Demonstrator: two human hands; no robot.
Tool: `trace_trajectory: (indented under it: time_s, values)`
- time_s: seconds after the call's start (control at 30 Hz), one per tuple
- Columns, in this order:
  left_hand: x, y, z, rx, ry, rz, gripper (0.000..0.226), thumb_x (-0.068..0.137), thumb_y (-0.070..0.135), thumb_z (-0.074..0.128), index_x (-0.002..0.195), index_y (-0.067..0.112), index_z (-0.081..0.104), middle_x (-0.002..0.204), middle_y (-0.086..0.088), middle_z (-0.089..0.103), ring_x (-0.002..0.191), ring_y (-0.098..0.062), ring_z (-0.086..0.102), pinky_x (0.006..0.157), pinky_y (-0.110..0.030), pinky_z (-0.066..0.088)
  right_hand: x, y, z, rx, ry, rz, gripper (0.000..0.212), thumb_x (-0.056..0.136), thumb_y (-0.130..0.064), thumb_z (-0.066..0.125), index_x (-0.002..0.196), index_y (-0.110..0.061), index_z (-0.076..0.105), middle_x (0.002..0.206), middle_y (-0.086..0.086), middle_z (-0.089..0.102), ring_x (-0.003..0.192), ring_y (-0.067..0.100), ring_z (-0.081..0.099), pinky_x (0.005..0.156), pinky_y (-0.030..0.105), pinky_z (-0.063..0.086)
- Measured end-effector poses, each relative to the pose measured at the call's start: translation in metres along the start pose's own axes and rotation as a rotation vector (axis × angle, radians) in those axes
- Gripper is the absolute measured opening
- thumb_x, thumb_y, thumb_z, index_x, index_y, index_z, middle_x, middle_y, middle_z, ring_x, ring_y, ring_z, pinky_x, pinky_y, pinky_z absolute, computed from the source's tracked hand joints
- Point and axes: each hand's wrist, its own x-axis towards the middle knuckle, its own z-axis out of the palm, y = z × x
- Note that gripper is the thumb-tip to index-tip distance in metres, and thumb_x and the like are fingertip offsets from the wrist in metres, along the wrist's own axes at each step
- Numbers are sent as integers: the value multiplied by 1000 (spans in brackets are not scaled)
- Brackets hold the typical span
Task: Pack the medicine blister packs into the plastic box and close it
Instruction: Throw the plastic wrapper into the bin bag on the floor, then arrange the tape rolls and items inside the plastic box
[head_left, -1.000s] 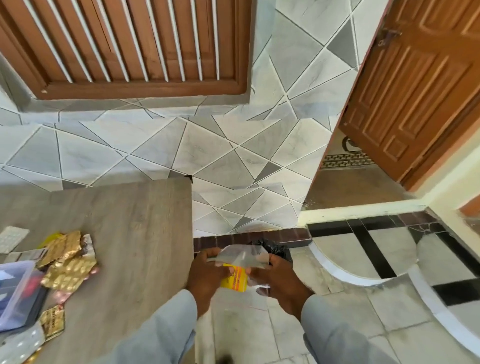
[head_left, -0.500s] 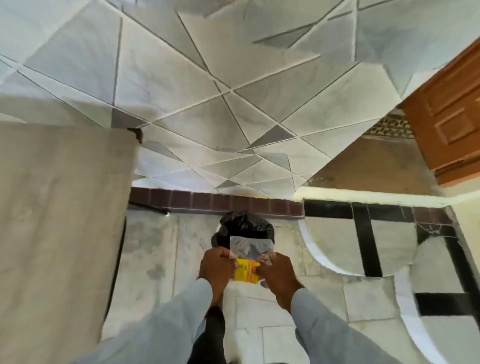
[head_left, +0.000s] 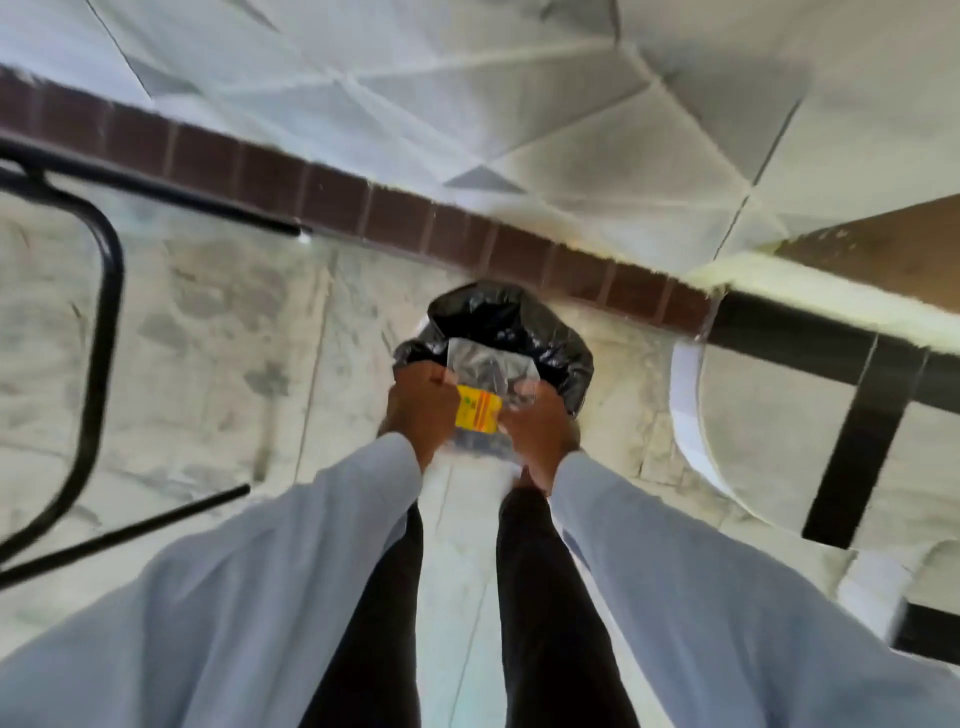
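Observation:
Both hands hold a clear plastic packet (head_left: 491, 366) with a yellow label (head_left: 478, 411) between them, low over the floor. My left hand (head_left: 422, 402) grips its left edge and my right hand (head_left: 537, 431) grips its right edge. Just beyond the packet sits a black plastic bag (head_left: 524, 322) on the floor by the wall. The plastic box, the blister packs and the table top are out of view.
Black metal table legs (head_left: 104, 322) stand at the left. A dark brown skirting strip (head_left: 363, 208) runs along the tiled wall. A black and white inlaid floor pattern (head_left: 857, 431) lies to the right. Dark trouser legs (head_left: 540, 597) hang below my sleeves.
My view has swung down and away from the table to the floor. Both hands, holding the packet, have moved closer over the black bag.

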Motion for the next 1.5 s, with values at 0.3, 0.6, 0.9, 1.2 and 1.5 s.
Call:
trace_trajectory:
  time_s: [0.3, 0.6, 0.9, 1.2, 1.5]
  values:
    - [59, -27, 46, 67, -2, -8, 43, 74, 22, 52, 114, 8, 60, 112, -18, 67, 106, -37, 61, 87, -39, 51, 65, 36, 9, -149, -23, 50, 44, 78, -11, 65, 117, -14, 45, 101, 4, 59, 86, 22, 58, 71, 32, 50]
    - [-2, 26, -33, 172, 51, 227, 41, 85, 19, 48, 125, 19, 55, 133, -8, 56, 121, -29, 52, 101, -37, 41, -1, -49, -28, -390, -52, -161, 60, 89, -13, 55, 144, -16, 32, 148, 10, 41, 135, 29, 41, 108, 37, 36]
    - [-173, 103, -198, 60, 506, 641, 29, 84, 13, 58, 112, 20, 63, 117, -3, 63, 114, -24, 54, 104, -37, 40, -188, -217, -27, -519, -21, -798, 49, 88, -17, 56, 135, -18, 42, 138, 8, 49, 122, 27, 53, 105, 40, 43]
    - [-385, 35, -420, 30, 1185, 715, 20, 81, 20, 57, 100, 23, 63, 102, 0, 64, 101, -24, 57, 91, -37, 46, -474, -296, 69, -339, -187, -1556, 45, 85, -11, 61, 129, -14, 51, 124, 5, 56, 103, 20, 59, 92, 43, 51]
    - [-508, -166, -585, 5, 1489, 592, 26, 76, 20, 55, 100, 24, 64, 107, -4, 62, 102, -27, 53, 91, -36, 40, -681, -254, 210, -313, -250, -1859, 49, 80, -9, 63, 127, -16, 51, 123, 5, 56, 109, 23, 57, 97, 40, 47]
